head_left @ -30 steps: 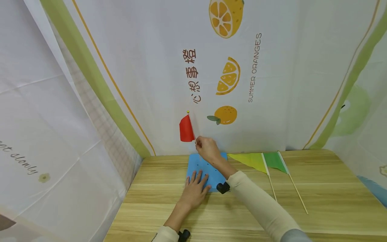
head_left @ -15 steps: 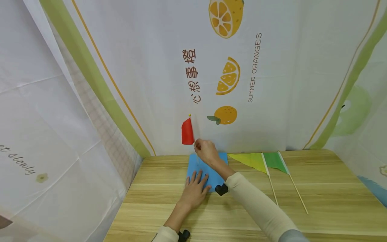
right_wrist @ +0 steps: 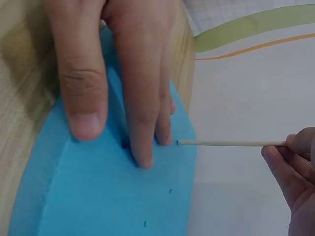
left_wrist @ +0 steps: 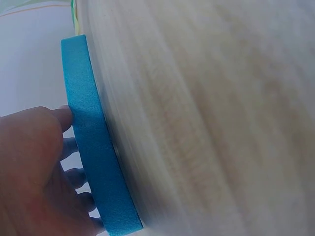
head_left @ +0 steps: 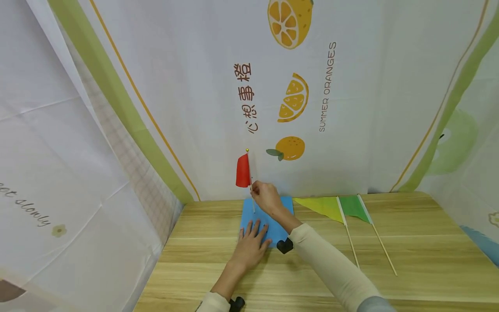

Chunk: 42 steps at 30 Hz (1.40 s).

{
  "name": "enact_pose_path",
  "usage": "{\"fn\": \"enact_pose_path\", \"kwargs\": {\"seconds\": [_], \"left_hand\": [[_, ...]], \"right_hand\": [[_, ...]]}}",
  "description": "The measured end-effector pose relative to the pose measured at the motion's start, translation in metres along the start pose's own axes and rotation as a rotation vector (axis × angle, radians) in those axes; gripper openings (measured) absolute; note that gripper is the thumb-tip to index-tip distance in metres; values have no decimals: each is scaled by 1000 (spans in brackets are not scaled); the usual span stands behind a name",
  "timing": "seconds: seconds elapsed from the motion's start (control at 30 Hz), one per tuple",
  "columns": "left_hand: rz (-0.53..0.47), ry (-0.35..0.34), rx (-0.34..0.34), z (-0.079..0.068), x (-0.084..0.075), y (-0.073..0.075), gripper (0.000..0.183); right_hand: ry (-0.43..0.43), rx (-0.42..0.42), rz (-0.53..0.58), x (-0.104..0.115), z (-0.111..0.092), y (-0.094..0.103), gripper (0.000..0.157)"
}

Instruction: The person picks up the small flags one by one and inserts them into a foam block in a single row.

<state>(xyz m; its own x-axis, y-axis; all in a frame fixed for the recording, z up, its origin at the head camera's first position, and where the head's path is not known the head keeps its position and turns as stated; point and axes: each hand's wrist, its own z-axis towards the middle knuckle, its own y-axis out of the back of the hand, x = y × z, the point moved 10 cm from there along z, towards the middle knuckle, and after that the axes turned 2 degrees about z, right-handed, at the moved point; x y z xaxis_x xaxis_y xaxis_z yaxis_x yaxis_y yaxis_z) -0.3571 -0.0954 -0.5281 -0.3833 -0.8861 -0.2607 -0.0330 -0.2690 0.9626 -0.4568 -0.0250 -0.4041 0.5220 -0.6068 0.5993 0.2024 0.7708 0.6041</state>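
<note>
My right hand (head_left: 267, 197) pinches the thin wooden stick of a small red flag (head_left: 243, 171), held nearly upright with its gold ball tip on top. In the right wrist view the lower end of the stick (right_wrist: 226, 143) meets a small hole in a blue foam board (right_wrist: 98, 196). Spread fingers of my left hand (head_left: 249, 247) rest flat on the near left part of that board. The left wrist view shows the board's thick edge (left_wrist: 93, 132) along the tabletop, with the left fingertips on its face. Several small holes dot the board.
Right of the board lie a yellow pennant flag (head_left: 325, 208) and a green flag (head_left: 354, 208), their sticks pointing toward the front. Behind the wooden table (head_left: 202, 242) hangs a white curtain (head_left: 195, 108) printed with oranges.
My right hand has lowered the red flag and shifted it slightly right, bringing the stick's lower end down to a hole in the board. The left hand has stayed in place.
</note>
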Motion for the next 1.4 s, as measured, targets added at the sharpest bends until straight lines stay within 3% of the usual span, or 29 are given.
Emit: {"fn": "enact_pose_path", "kwargs": {"seconds": [0.53, 1.4], "left_hand": [[-2, -7, -1, 0, -1, 0, 59], [2, -3, 1, 0, -1, 1, 59]], "right_hand": [[-25, 44, -14, -10, -8, -16, 6], [-50, 52, 16, -19, -11, -12, 8]]}}
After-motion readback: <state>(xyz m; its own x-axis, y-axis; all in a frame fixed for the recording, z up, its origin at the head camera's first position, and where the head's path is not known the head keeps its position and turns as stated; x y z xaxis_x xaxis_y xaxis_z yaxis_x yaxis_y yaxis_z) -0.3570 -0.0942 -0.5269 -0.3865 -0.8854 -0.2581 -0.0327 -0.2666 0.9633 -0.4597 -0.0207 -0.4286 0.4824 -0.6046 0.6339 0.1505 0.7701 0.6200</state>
